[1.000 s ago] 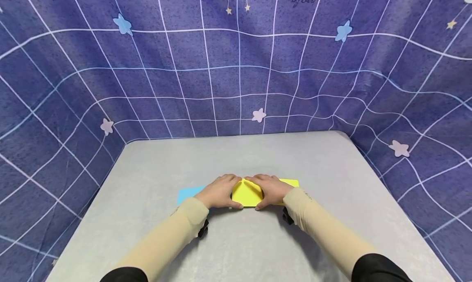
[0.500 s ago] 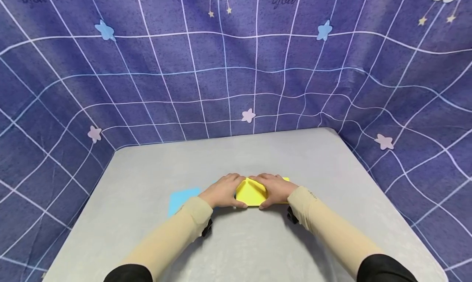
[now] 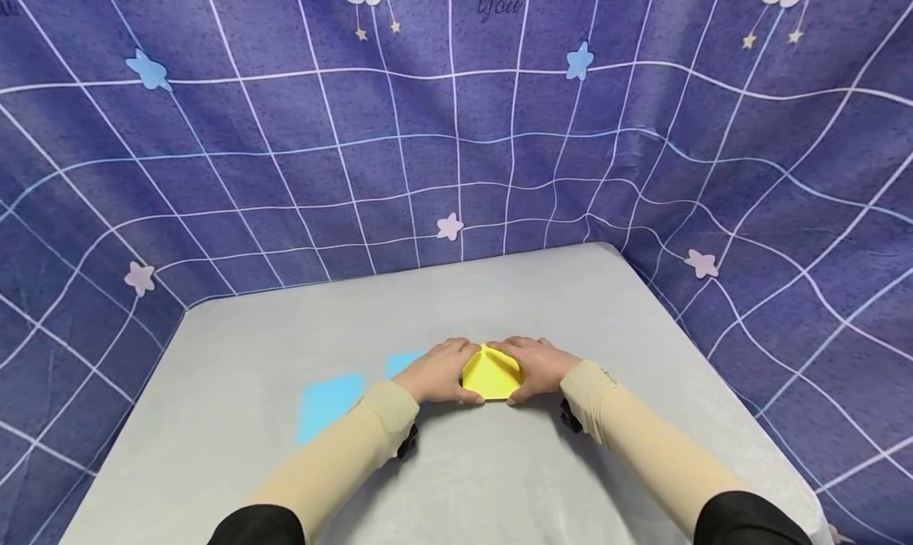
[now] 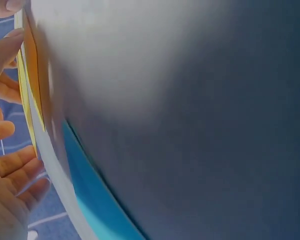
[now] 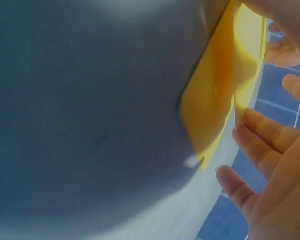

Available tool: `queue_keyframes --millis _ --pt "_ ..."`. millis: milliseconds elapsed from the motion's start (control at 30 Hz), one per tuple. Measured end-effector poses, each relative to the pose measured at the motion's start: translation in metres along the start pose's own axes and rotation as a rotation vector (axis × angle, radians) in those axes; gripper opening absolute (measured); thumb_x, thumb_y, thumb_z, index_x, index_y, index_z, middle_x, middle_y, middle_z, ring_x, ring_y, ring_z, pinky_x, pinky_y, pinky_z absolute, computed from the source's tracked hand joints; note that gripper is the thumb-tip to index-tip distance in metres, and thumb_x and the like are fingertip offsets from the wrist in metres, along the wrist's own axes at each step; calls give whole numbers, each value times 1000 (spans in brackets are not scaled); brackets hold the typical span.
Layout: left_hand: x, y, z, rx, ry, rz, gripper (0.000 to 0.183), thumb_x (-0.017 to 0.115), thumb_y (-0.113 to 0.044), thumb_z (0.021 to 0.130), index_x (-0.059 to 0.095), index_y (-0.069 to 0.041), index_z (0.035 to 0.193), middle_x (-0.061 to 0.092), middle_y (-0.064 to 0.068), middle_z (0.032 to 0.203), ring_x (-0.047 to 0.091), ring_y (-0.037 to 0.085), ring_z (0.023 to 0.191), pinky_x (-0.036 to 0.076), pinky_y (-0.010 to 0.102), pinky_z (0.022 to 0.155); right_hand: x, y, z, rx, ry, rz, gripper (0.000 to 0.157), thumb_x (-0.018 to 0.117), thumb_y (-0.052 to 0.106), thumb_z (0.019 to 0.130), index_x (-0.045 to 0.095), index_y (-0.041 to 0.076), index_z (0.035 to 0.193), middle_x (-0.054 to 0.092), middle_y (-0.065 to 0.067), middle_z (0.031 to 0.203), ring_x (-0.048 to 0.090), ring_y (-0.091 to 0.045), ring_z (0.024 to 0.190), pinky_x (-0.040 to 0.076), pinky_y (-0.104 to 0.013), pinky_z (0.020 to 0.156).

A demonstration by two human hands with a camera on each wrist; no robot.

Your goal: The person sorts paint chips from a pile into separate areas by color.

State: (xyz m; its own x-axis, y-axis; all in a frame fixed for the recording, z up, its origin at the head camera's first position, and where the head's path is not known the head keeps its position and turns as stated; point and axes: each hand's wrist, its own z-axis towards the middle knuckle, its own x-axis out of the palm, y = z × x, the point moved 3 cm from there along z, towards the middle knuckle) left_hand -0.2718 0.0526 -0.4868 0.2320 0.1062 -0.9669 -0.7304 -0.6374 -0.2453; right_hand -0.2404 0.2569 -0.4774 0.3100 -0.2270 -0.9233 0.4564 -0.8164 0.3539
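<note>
- Nearest, two beige sleeves [image 3: 342,454] stretch in over the worktop [image 3: 456,482].
- Partly behind the left one, a blue sheet [image 3: 324,406]!
- Dead centre, the yellow sheet [image 3: 494,379], bent upward on the worktop; left hand [image 3: 442,373] and right hand [image 3: 538,367] pinch its sides, thumbs near, fingers far.
- Peeking past the left hand, more blue paper [image 3: 403,363].
- Beyond, a starry curtain [image 3: 299,181].

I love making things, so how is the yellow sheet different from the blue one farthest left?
The yellow sheet looks bent, with part raised; the blue sheet looks flat on the table.
The left hand and right hand hold the yellow sheet; neither touches the blue sheet.
Both look thin.
</note>
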Motion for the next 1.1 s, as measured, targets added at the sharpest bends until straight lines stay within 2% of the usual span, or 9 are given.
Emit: queue_keyframes --millis 200,367,533,733,933,1100 --pt "3 1 -3 -28 24 15 92 79 -61 84 48 -7 152 52 13 145 50 30 133 39 44 113 3 2 3 -26 6 -10 102 91 40 76 40 10 159 51 -17 149 47 -33 138 39 -60 107" --pt "4 2 -5 -41 44 41 91 77 -61 86 47 -8 153 51 14 147 50 31 134 39 45 114 2 4 5 -13 26 -22 100 90 40 77 40 12 159 49 -16 152 45 -32 140 38 -57 109" --pt "4 7 -11 -52 45 45 93 75 -64 87 45 -6 154 49 17 149 47 34 137 37 49 115 1 9 9 -18 58 -22 96 90 41 78 43 11 157 46 -18 153 43 -35 141 36 -59 111" --pt "-1 28 -28 -84 19 36 95 72 -65 89 41 -5 156 46 21 152 40 39 143 32 54 117 0 15 15 -10 73 -35 92 87 44 80 46 12 156 43 -20 155 39 -39 144 34 -62 112" --pt "-16 55 -50 -185 15 48 94 75 -61 88 43 -5 156 46 21 152 40 39 143 30 53 118 2 24 26 -23 62 -14 86 82 46 86 45 14 157 43 -19 156 38 -39 145 30 -63 115" --pt "-19 64 -63 -216 34 37 95 75 -61 87 42 -5 156 46 22 153 40 40 144 29 53 119 7 33 36 -20 67 -38 85 80 48 88 43 17 158 43 -14 158 38 -35 146 28 -63 116"
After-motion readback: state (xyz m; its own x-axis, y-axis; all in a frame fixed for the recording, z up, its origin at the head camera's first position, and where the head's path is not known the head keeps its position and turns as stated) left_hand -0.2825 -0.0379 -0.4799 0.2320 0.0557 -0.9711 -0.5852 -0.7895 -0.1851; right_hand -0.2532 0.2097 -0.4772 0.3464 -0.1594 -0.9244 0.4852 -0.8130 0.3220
